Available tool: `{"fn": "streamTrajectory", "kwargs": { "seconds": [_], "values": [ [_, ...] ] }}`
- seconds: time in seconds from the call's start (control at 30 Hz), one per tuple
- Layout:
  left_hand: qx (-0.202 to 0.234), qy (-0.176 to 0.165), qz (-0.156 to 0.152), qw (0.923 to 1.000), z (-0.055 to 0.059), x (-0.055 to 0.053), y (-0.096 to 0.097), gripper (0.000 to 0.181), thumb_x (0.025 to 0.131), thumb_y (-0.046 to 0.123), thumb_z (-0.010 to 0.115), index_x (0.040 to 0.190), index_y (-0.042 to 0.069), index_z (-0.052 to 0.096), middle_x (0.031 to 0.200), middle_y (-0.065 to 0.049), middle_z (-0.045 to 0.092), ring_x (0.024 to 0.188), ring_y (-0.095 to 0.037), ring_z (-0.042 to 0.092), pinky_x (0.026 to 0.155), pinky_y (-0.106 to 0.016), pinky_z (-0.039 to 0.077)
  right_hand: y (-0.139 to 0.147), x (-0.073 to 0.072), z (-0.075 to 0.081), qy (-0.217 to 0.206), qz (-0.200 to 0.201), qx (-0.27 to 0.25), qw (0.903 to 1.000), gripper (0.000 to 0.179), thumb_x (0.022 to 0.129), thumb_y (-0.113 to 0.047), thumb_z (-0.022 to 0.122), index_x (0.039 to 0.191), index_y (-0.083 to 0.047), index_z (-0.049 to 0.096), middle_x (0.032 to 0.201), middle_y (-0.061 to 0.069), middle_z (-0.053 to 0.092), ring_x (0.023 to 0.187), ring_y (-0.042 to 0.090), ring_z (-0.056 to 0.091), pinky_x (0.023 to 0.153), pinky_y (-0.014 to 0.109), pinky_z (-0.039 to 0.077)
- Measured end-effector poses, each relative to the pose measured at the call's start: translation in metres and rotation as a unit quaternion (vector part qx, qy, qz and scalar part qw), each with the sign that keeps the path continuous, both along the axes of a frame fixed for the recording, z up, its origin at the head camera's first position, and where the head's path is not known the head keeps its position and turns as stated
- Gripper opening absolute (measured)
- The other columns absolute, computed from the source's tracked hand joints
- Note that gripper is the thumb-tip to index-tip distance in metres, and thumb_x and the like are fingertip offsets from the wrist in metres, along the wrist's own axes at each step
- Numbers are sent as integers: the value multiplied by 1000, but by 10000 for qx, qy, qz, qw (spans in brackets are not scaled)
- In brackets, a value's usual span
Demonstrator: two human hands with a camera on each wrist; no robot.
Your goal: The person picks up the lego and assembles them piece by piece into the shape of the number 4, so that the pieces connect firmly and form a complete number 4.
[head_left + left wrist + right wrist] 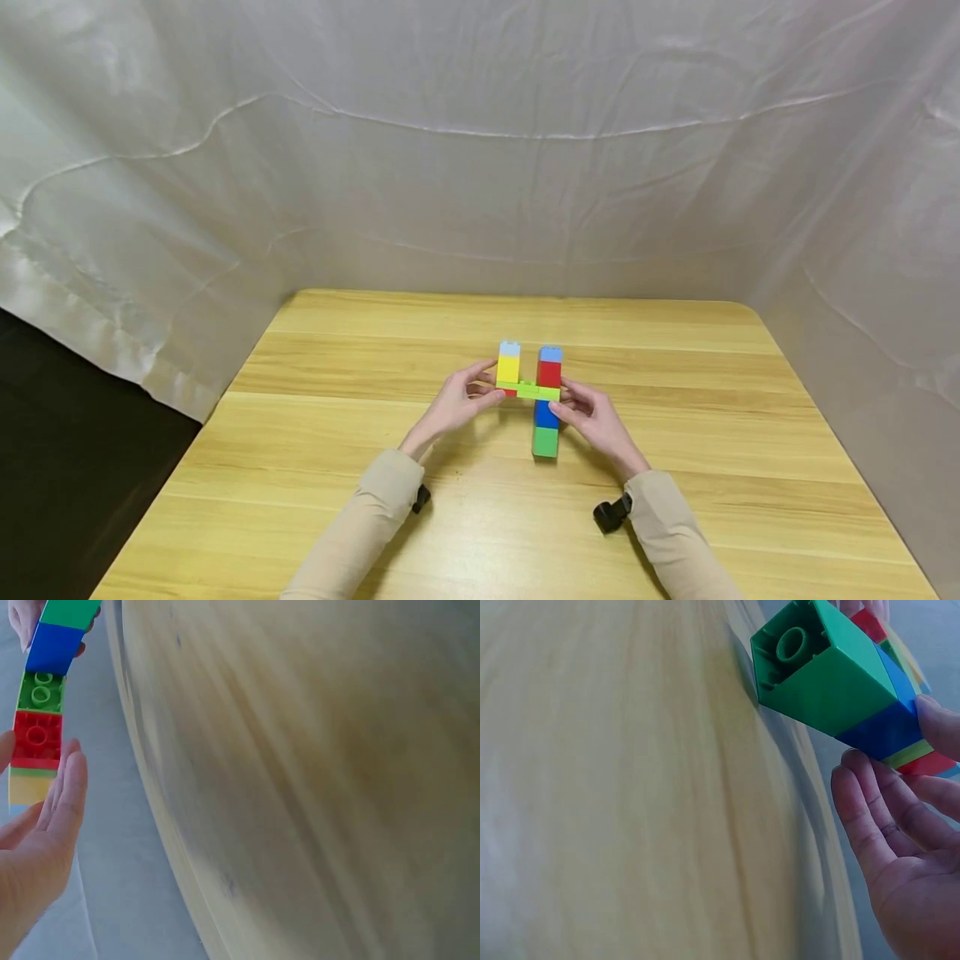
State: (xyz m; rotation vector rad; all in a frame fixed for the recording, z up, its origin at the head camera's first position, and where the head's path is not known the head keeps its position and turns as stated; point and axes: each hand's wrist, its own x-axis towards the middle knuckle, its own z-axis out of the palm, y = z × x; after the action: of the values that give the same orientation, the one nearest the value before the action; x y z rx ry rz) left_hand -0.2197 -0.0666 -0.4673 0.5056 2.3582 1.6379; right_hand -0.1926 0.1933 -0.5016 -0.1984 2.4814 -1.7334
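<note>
Both hands hold one joined toy brick structure above the table. A lime bar (528,391) links its two columns. The left column has a pale blue brick (510,348) over a yellow brick (508,368), with a red brick (37,739) under the bar. On the right, a light blue brick (551,354) and another red brick (550,374) stand above the bar, a blue brick (546,414) and a green brick (545,442) below. My left hand (459,403) pinches the left column near its lower red brick. My right hand (600,421) grips the right column around the bar and blue brick.
The wooden table (337,350) lies beneath, with rounded far corners. Pale curtains (480,183) hang behind it and at both sides. Black wrist cameras (611,515) sit at the cuffs of the beige sleeves (360,521).
</note>
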Motion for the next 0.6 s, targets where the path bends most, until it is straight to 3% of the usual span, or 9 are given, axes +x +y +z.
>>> {"fn": "streamTrajectory", "kwargs": {
  "seconds": [0.37,0.6],
  "values": [
    [-838,100,-122,9964,-3,-3,1,56,98,18,67,146,-3,48,129,-20,68,115,-32,68,102,-44,55,-1,-1,-1,165,32,459,9988,54,98,-23,66,142,7,51,126,25,66,106,29,68,88,17,52],
    [-903,-294,-243,9952,-3,-4,3,49,99,15,63,144,0,50,138,-22,61,119,-36,66,99,-42,58,-3,-2,-4,406,82,877,9953,49,99,-20,65,139,7,55,126,25,67,104,29,67,88,27,55]
  ]
}}
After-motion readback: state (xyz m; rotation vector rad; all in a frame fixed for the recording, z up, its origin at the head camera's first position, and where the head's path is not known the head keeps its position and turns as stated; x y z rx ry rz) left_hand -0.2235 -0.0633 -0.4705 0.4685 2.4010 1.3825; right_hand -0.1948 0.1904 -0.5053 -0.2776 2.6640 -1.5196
